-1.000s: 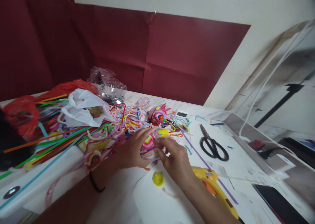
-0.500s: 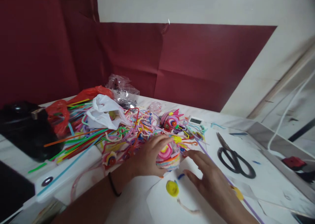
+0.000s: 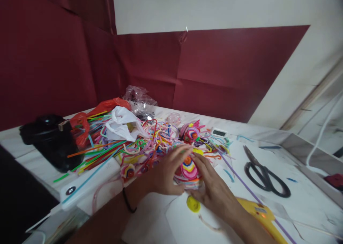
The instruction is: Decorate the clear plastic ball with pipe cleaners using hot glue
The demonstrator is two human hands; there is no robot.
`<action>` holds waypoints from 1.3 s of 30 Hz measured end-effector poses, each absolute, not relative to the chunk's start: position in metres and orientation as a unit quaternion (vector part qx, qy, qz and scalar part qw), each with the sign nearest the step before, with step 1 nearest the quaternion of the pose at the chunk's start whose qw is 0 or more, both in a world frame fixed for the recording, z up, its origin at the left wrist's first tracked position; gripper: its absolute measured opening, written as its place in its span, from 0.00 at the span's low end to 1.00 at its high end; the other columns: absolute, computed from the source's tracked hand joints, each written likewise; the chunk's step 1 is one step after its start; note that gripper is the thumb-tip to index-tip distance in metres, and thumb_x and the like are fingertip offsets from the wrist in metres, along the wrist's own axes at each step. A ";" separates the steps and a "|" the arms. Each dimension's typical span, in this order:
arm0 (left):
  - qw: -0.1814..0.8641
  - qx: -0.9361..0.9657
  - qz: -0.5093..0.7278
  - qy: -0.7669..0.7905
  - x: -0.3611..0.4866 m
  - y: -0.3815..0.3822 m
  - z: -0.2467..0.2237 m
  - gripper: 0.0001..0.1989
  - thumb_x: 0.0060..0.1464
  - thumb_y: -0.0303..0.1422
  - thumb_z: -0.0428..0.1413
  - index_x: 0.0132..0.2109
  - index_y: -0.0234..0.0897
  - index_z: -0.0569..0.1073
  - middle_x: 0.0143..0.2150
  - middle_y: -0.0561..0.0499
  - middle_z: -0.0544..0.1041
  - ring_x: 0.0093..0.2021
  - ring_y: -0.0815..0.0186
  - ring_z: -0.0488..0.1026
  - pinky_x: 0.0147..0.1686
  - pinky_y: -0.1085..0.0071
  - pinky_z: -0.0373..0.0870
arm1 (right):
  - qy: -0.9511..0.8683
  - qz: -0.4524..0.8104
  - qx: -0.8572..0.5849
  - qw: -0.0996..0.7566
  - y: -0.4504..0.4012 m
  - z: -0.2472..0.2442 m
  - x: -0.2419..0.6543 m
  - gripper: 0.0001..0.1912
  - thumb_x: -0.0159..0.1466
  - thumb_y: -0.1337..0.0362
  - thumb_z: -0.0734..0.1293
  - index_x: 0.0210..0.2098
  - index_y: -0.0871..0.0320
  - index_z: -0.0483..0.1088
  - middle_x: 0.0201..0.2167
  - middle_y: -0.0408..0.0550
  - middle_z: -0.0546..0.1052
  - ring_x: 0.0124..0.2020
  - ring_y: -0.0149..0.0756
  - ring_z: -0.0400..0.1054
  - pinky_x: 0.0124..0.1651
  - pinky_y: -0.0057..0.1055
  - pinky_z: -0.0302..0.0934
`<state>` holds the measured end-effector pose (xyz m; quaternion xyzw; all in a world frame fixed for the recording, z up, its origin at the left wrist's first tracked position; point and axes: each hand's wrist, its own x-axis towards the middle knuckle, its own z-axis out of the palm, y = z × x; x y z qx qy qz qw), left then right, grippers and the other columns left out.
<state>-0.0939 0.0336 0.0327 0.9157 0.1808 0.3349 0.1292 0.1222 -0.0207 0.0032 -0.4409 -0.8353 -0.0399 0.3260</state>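
A round, multicoloured craft piece [image 3: 189, 170], with pink, yellow and blue rings and an orange centre, is held between both hands. My left hand [image 3: 170, 170] wraps its left side, a dark band on the wrist. On its right side, my right hand [image 3: 211, 181] presses with curved fingers. A yellow coiled disc [image 3: 193, 204] lies on the white paper [image 3: 184, 222] just below the hands. Behind them sits a similar pink piece [image 3: 191, 132] among a pile of pipe cleaners [image 3: 158, 133].
Black-handled scissors [image 3: 264, 174] lie at right, near a small digital display [image 3: 219, 132]. A yellow glue gun [image 3: 258, 215] is partly behind my right forearm. At left stand a black lidded container [image 3: 53, 144] and a white plastic bag [image 3: 122, 122].
My right hand has moved left onto the craft piece, which has turned so its orange centre shows. The view has shifted slightly, revealing more of the yellow glue gun.
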 end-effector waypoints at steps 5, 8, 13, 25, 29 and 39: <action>0.108 0.823 0.399 0.390 -0.126 0.065 0.054 0.30 0.52 0.25 0.52 0.63 0.39 0.63 0.63 0.44 0.71 0.62 0.57 0.70 0.59 0.59 0.71 | -0.810 -0.024 -0.446 0.381 -0.020 0.003 0.121 0.40 0.61 0.64 0.69 0.68 0.54 0.47 0.62 0.63 0.62 0.64 0.55 0.60 0.60 0.51 0.65; 0.091 0.831 0.353 0.419 -0.148 0.080 0.054 0.19 0.53 0.25 0.52 0.52 0.38 0.73 0.50 0.46 0.79 0.49 0.59 0.77 0.49 0.63 0.75 | -0.790 -0.019 -0.445 0.420 -0.017 0.004 0.124 0.38 0.60 0.62 0.70 0.65 0.55 0.51 0.57 0.61 0.66 0.58 0.54 0.65 0.56 0.49 0.67; 0.061 0.885 0.221 0.405 -0.162 0.075 0.039 0.09 0.54 0.32 0.57 0.42 0.37 0.78 0.43 0.46 0.78 0.46 0.57 0.75 0.48 0.63 0.71 | -0.764 -0.014 -0.453 0.459 -0.011 0.001 0.130 0.38 0.58 0.62 0.69 0.64 0.56 0.51 0.54 0.59 0.67 0.55 0.52 0.66 0.54 0.48 0.67; -0.046 0.907 0.072 0.412 -0.164 0.081 0.025 0.07 0.56 0.28 0.54 0.40 0.36 0.76 0.41 0.43 0.79 0.43 0.56 0.75 0.46 0.62 0.70 | -0.752 -0.011 -0.483 0.450 -0.010 0.021 0.134 0.38 0.56 0.63 0.71 0.62 0.54 0.54 0.54 0.57 0.69 0.56 0.54 0.67 0.56 0.51 0.64; -0.077 0.900 0.063 0.423 -0.172 0.085 0.028 0.09 0.58 0.27 0.51 0.39 0.34 0.76 0.40 0.41 0.80 0.42 0.55 0.76 0.47 0.60 0.71 | -0.749 -0.010 -0.487 0.449 -0.008 0.025 0.135 0.37 0.56 0.61 0.71 0.62 0.55 0.56 0.54 0.58 0.69 0.55 0.53 0.67 0.55 0.50 0.65; -0.118 0.879 0.072 0.456 -0.194 0.087 0.047 0.10 0.57 0.24 0.49 0.34 0.35 0.75 0.35 0.42 0.80 0.36 0.57 0.76 0.40 0.63 0.69 | -0.765 -0.020 -0.462 0.449 -0.005 0.019 0.123 0.39 0.57 0.64 0.71 0.64 0.56 0.52 0.56 0.61 0.66 0.58 0.55 0.64 0.58 0.52 0.64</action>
